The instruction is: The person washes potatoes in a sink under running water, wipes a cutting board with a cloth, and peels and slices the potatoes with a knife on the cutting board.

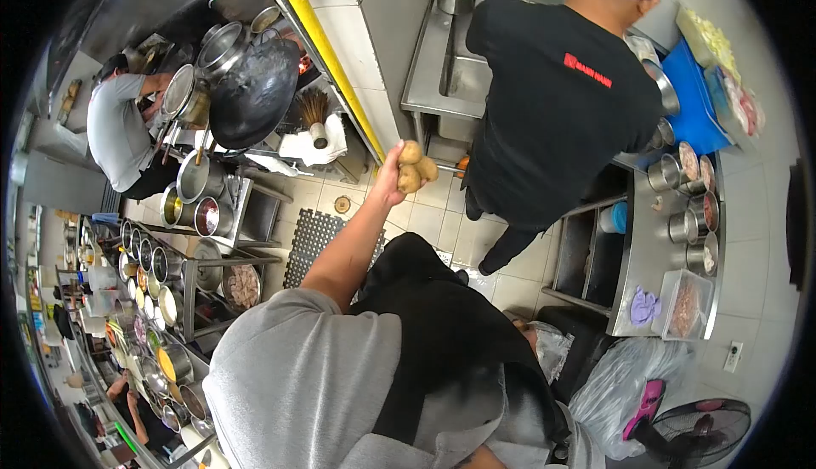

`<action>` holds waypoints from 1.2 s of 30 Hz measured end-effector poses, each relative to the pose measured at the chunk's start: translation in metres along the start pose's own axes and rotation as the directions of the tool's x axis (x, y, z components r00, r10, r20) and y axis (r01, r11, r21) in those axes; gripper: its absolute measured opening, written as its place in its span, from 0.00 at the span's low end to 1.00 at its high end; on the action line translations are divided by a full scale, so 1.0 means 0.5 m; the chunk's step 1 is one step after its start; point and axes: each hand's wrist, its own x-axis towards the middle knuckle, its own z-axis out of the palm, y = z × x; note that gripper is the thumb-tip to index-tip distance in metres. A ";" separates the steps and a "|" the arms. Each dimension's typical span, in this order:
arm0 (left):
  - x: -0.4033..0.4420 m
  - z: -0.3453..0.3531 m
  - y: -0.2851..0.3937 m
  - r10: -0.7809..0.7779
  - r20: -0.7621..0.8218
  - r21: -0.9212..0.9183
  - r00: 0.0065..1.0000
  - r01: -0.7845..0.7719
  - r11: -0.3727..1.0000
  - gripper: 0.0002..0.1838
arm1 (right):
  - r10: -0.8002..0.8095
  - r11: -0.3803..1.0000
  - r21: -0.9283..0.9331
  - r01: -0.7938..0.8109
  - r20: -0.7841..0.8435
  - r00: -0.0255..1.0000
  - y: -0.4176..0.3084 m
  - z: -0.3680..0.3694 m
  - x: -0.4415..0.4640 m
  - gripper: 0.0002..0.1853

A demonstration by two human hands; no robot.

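Stretched out ahead, my left hand [390, 178] is closed around several round, light-brown potatoes [410, 179], held above the tiled floor. My right hand [527, 333] shows only in part beyond the black apron [442, 333], low on the right side. It touches a crumpled clear plastic bag [552, 352] and appears closed on it; most of its fingers are hidden.
A co-worker in black [565, 103] stands ahead at the steel sink [467, 78]. Another person [119, 129] works by a large wok [255, 95] at left. Pots and containers line the left racks. A steel counter [633, 299] and fan [701, 431] are at right.
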 end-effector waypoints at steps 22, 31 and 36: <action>0.740 0.199 0.211 -0.076 -0.102 0.117 0.992 0.088 0.989 0.25 | -0.518 0.843 -0.528 0.104 -0.743 0.425 0.272 0.541 -0.006 0.42; 0.985 0.179 0.094 -0.164 -0.209 0.702 0.964 0.265 0.661 0.20 | -0.316 0.907 -0.023 0.420 -0.697 0.644 0.456 0.480 0.035 0.40; 1.018 0.150 0.033 -0.160 -0.307 0.951 0.938 0.300 -0.071 0.37 | -0.675 0.456 -0.725 -0.516 -0.659 0.331 0.448 0.601 0.052 0.32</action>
